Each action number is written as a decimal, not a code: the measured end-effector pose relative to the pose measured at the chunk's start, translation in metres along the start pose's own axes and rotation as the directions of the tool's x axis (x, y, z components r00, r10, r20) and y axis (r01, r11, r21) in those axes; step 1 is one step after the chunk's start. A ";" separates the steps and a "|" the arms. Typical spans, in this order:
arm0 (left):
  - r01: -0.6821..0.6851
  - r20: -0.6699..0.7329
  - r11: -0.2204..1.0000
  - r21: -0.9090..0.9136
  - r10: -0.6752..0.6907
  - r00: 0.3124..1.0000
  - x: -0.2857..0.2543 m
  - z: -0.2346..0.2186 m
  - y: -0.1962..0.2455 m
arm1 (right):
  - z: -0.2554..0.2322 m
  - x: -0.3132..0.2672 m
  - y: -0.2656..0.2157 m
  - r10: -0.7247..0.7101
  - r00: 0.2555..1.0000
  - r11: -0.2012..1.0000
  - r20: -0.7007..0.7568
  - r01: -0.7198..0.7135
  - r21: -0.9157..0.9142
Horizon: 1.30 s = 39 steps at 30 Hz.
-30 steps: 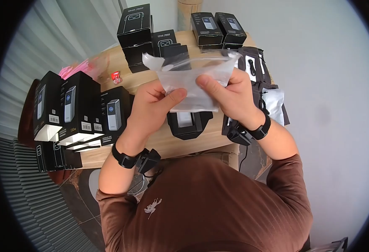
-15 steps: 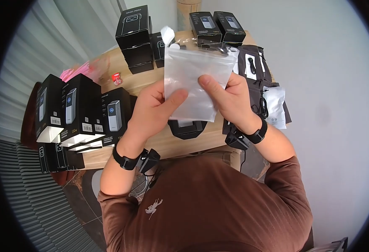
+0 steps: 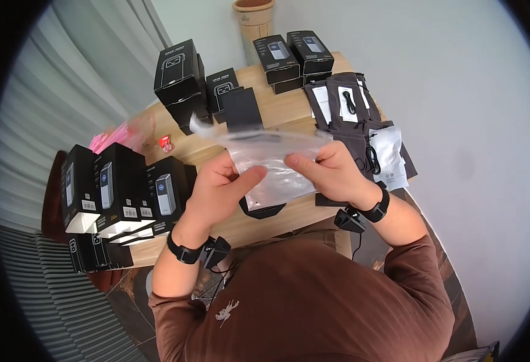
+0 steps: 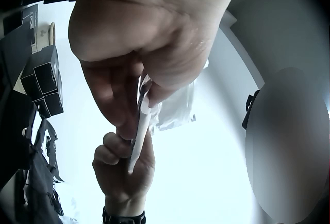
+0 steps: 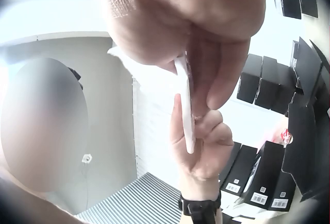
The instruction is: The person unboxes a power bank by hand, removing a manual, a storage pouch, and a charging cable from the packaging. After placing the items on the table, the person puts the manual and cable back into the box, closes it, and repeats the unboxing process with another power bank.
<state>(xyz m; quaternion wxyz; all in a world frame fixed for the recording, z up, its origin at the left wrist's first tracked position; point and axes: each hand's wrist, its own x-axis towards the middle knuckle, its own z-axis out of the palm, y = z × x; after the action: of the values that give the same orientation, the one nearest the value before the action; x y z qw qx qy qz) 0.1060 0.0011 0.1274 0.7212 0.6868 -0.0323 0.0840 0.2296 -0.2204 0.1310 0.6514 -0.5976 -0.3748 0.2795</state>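
A clear, frosted plastic bag (image 3: 280,184) is stretched between both hands above the table, its top edge and a loose white flap (image 3: 201,127) pointing away from the body. My left hand (image 3: 220,187) pinches its left side, thumb on the near face and fingers behind. On the opposite side my right hand (image 3: 340,175) grips it the same way. Seen edge-on in the right wrist view, the bag (image 5: 185,105) looks thin and flat. Below it, a black box (image 3: 264,212) is mostly hidden, with only its front showing.
Tall black boxes (image 3: 120,187) crowd the table's left end; more black boxes stand at the back left (image 3: 177,75) and back right (image 3: 277,60). Dark pouches (image 3: 343,99) with cables and a white packet (image 3: 388,157) lie at right. A small red packet (image 3: 166,143) sits near pink material (image 3: 117,139).
The bag first tipped up to face the camera, then tilted back flatter, and its surface now looks more creased. Both hands keep their hold. The head view has shifted, so the table appears lower.
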 end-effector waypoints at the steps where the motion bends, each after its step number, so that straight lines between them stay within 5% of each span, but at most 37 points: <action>1: 0.056 0.012 0.996 0.068 -0.057 0.998 0.000 -0.003 0.004 | -0.003 -0.002 -0.002 0.023 1.000 1.000 0.000 -0.023 0.013; 4: 0.105 0.025 0.969 0.222 -0.114 0.993 0.000 -0.004 0.017 | -0.009 -0.003 0.002 -0.130 0.991 0.991 -0.043 0.129 -0.045; 7: -0.008 0.048 0.967 0.255 -0.005 0.999 0.001 0.004 0.019 | -0.020 -0.007 0.019 -0.090 0.995 0.973 0.052 0.077 0.218; 10: 0.013 0.114 0.976 0.219 -0.039 0.993 0.002 0.000 0.017 | -0.028 -0.014 0.021 -0.133 0.982 0.990 0.135 0.125 0.067; 12: 0.086 0.198 0.995 -0.051 -0.075 0.977 0.004 0.001 0.024 | -0.033 -0.016 0.027 -0.206 0.959 0.972 0.197 0.223 -0.069; 14: 0.114 0.181 0.992 -0.056 -0.102 0.978 0.003 0.012 0.027 | -0.038 -0.016 0.029 -0.235 0.944 0.955 0.232 0.268 -0.125; 19: 0.071 0.000 0.862 0.502 -0.082 0.997 -0.002 0.040 0.024 | -0.051 -0.030 0.019 -0.262 0.924 0.947 0.280 0.302 -0.110; 22: -0.103 0.105 0.719 0.687 0.041 0.994 -0.004 0.056 0.027 | -0.056 -0.048 0.010 -0.192 0.962 0.950 0.192 0.231 -0.211; 26: -0.140 0.177 0.744 0.653 0.029 0.984 -0.003 0.079 0.015 | -0.024 -0.068 0.011 0.082 0.990 0.851 0.114 -0.010 -0.525; 29: -0.072 0.130 0.841 0.537 0.002 0.992 -0.005 0.080 -0.015 | -0.019 -0.085 0.028 -0.082 0.996 0.876 0.021 0.082 -0.475; 30: -0.030 0.105 0.837 0.547 -0.033 0.994 -0.004 0.085 -0.016 | -0.018 -0.089 0.032 -0.242 0.970 0.787 -0.025 0.181 -0.590; 33: 0.097 0.042 0.839 0.535 -0.141 0.989 -0.003 0.100 -0.021 | -0.015 -0.104 0.029 -0.407 0.913 0.529 -0.032 0.207 -0.823; 39: 0.363 0.053 0.918 0.158 -0.375 0.926 0.003 0.119 -0.042 | -0.010 -0.116 0.047 -0.430 0.894 0.457 -0.124 0.098 -0.884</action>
<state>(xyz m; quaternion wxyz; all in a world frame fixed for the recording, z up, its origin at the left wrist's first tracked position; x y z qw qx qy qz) 0.1235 -0.1186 0.0932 0.6702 0.7342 0.0742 -0.0797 0.1767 -0.3140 0.0665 0.3552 -0.8114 -0.4377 -0.1547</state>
